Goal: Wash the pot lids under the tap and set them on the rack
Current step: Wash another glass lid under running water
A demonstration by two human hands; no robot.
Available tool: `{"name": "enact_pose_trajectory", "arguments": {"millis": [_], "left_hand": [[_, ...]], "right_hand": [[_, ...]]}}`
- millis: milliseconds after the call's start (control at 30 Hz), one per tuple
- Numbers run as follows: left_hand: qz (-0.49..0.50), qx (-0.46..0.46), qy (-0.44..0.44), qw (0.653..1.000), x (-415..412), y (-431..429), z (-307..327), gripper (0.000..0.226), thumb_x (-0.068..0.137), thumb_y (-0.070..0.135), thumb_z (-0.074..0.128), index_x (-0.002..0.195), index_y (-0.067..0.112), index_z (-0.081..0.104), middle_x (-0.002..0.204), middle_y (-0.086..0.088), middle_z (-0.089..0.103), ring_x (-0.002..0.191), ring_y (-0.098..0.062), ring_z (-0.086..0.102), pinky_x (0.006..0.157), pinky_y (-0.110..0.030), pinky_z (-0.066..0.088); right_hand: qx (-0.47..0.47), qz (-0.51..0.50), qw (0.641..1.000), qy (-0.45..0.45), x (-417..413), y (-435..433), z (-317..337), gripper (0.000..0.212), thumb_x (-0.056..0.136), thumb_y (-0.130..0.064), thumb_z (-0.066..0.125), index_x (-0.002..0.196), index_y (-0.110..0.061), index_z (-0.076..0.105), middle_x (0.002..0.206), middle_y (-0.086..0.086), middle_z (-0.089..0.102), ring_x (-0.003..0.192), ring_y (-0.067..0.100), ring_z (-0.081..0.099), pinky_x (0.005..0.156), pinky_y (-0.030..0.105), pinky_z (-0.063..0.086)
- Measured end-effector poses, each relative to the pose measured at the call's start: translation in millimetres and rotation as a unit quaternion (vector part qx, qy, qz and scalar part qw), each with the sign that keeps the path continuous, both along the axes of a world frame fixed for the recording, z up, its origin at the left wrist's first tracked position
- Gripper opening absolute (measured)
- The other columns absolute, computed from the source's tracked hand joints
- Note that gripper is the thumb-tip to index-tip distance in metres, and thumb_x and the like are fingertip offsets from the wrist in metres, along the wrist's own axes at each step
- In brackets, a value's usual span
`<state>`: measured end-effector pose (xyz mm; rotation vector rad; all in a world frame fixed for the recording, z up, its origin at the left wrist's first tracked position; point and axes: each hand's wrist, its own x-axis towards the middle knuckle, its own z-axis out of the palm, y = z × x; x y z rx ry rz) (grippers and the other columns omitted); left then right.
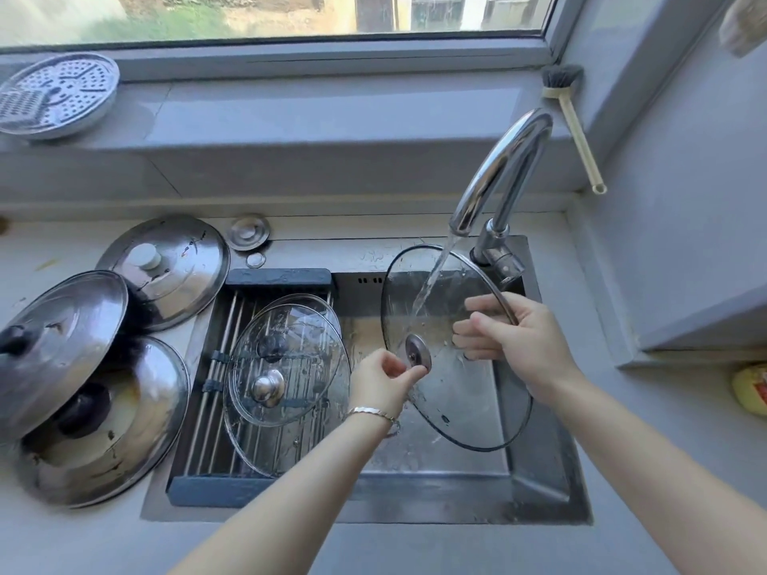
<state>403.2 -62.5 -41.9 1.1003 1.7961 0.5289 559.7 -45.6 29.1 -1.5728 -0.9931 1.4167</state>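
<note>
We hold a big glass lid (pixel 469 400) tilted over the sink (pixel 539 471), its upper part under the tap (pixel 498 172). The water (pixel 431 280) strikes the glass above the centre and runs down it.

Our left hand (pixel 382 379) has its fingers curled and pinches the lid at the metal disc (pixel 417 352) in its middle, thumb against the disc's lower edge. A bracelet (pixel 373 412) sits on that wrist. Our right hand (pixel 519 334) grasps the lid's right rim: the thumb lies over the near face, and the fingers (pixel 473 340) show through the wet glass on the far side.

The rack (pixel 216 367) spans the left part of the sink. Glass lids lie overlapped on it; the top one (pixel 307 367) has a shiny knob (pixel 267 385), and a dark knob (pixel 272 346) shows through from a lid beneath. We cannot tell just how many lie there.

On the counter left of the sink, three steel lids overlap: one at the back (pixel 174 271) with a white knob, one tilted (pixel 62 338) with a dark knob, one at the front (pixel 116 429). A small metal cap (pixel 249 232) sits behind the rack.

A perforated plate (pixel 56 95) rests on the sill, and a brush (pixel 572 122) leans by the window corner behind the tap.
</note>
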Motion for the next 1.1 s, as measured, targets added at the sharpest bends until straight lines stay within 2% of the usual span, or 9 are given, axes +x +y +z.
{"name": "enact_pose_trajectory", "arguments": {"millis": [100, 233, 367, 500, 700, 800, 900, 1000, 1100], "left_hand": [[0.047, 0.007, -0.051, 0.998, -4.3, -1.6, -2.5, 0.028, 0.076, 0.023, 0.073, 0.057, 0.016, 0.053, 0.06, 0.002, 0.058, 0.06, -0.016, 0.054, 0.062, -0.023, 0.045], [0.127, 0.026, -0.121, 0.984, -12.3, 2.8, 3.3, 0.036, 0.079, 0.016, 0.07, 0.05, 0.013, 0.047, 0.091, -0.005, 0.066, 0.088, -0.022, 0.064, 0.087, -0.043, 0.053], [0.182, -0.055, -0.252, 0.949, -16.3, -0.2, 9.0, 0.031, 0.085, 0.017, 0.064, 0.06, 0.01, 0.048, 0.095, -0.006, 0.058, 0.083, -0.012, 0.056, 0.087, -0.044, 0.054], [0.19, -0.05, -0.247, 0.949, -17.1, -4.1, 7.8, 0.042, 0.074, 0.004, 0.074, 0.056, 0.013, 0.036, 0.114, 0.0, 0.056, 0.091, -0.013, 0.06, 0.083, -0.043, 0.055], [0.248, -0.056, -0.277, 0.926, -19.9, -4.2, 5.4, 0.044, 0.068, -0.006, 0.075, 0.053, 0.011, 0.038, 0.108, -0.008, 0.059, 0.097, -0.026, 0.063, 0.082, -0.042, 0.055], [0.264, -0.062, -0.28, 0.921, -18.8, -3.4, 0.9, 0.039, 0.067, -0.007, 0.075, 0.054, 0.01, 0.043, 0.103, -0.009, 0.062, 0.099, -0.028, 0.063, 0.083, -0.041, 0.055], [0.235, -0.022, -0.192, 0.953, -17.4, 1.0, 1.7, 0.04, 0.068, 0.0, 0.077, 0.053, 0.011, 0.042, 0.083, -0.006, 0.066, 0.085, -0.018, 0.063, 0.081, -0.034, 0.055], [0.163, 0.029, -0.151, 0.975, -25.8, 2.6, 8.3, 0.026, 0.073, 0.009, 0.075, 0.082, 0.018, 0.052, 0.082, -0.003, 0.067, 0.076, -0.013, 0.062, 0.065, -0.018, 0.05], [0.146, 0.014, -0.132, 0.98, -41.6, -0.9, 2.5, 0.046, 0.079, 0.018, 0.07, 0.116, 0.021, 0.043, 0.11, -0.006, 0.059, 0.102, -0.018, 0.057, 0.087, -0.028, 0.043]], "right_hand": [[0.002, -0.021, 0.999, 0.026, -4.1, 3.8, 4.7, 0.017, 0.091, 0.001, 0.053, 0.088, -0.013, 0.061, 0.079, 0.014, 0.07, 0.064, 0.02, 0.071, 0.06, 0.032, 0.059], [0.017, -0.052, 0.998, 0.017, -11.0, 2.5, 3.5, 0.017, 0.091, 0.0, 0.053, 0.087, -0.016, 0.059, 0.08, 0.015, 0.07, 0.065, 0.021, 0.071, 0.056, 0.03, 0.058], [0.027, -0.069, 0.997, -0.007, -23.2, -4.4, 0.0, 0.017, 0.091, -0.001, 0.054, 0.085, -0.017, 0.058, 0.079, 0.013, 0.07, 0.067, 0.023, 0.071, 0.057, 0.03, 0.058], [0.051, -0.05, 0.997, -0.035, -36.7, -9.1, 2.8, 0.017, 0.089, -0.002, 0.056, 0.085, -0.019, 0.058, 0.075, 0.006, 0.07, 0.064, 0.017, 0.07, 0.059, 0.031, 0.057], [0.078, 0.002, 0.99, -0.114, -48.8, -14.0, 4.7, 0.021, 0.086, -0.009, 0.06, 0.081, -0.03, 0.059, 0.078, 0.0, 0.071, 0.072, 0.011, 0.071, 0.072, 0.04, 0.058], [0.063, -0.005, 0.994, -0.093, -48.1, -11.4, 3.8, 0.021, 0.087, -0.006, 0.059, 0.081, -0.027, 0.059, 0.076, 0.002, 0.071, 0.071, 0.015, 0.071, 0.066, 0.036, 0.059], [0.02, -0.063, 0.997, -0.031, -36.6, -5.6, -2.4, 0.015, 0.089, -0.003, 0.057, 0.086, -0.017, 0.06, 0.079, 0.013, 0.07, 0.072, 0.027, 0.071, 0.059, 0.033, 0.059], [-0.048, -0.156, 0.984, 0.071, -14.7, -0.2, -12.5, 0.011, 0.091, -0.001, 0.053, 0.088, -0.01, 0.059, 0.075, 0.017, 0.07, 0.061, 0.024, 0.071, 0.052, 0.029, 0.058], [-0.102, -0.225, 0.953, 0.173, 12.2, -1.0, -26.2, 0.016, 0.093, 0.001, 0.046, 0.083, -0.009, 0.054, 0.062, 0.013, 0.071, 0.053, 0.022, 0.069, 0.046, 0.026, 0.056]]}}
